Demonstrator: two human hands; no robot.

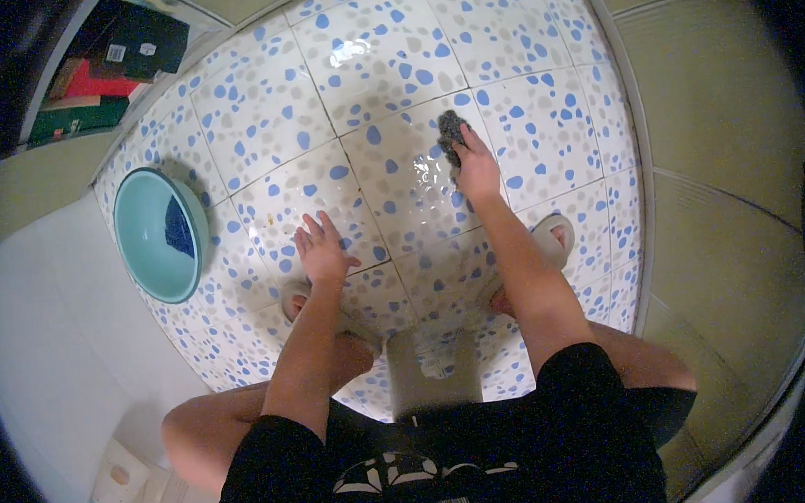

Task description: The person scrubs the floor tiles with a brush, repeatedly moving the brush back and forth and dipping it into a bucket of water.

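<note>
My right hand [477,168] grips a dark grey scouring pad [451,126] and presses it to the tiled floor [409,32], which is white with blue and grey speckles. Small shiny wet patches and droplets show on the tiles just left of that hand. My left hand [323,253] holds nothing. Its fingers are spread over the floor in front of my left foot; whether it touches the tiles I cannot tell.
On the left stands a teal basin [142,233] with a dark blue item [178,229] inside, perhaps a cloth or brush. Boxes [144,48] lie beyond a threshold at the upper left. A wall [704,99] bounds the right side. Sandals [555,240] are on my feet.
</note>
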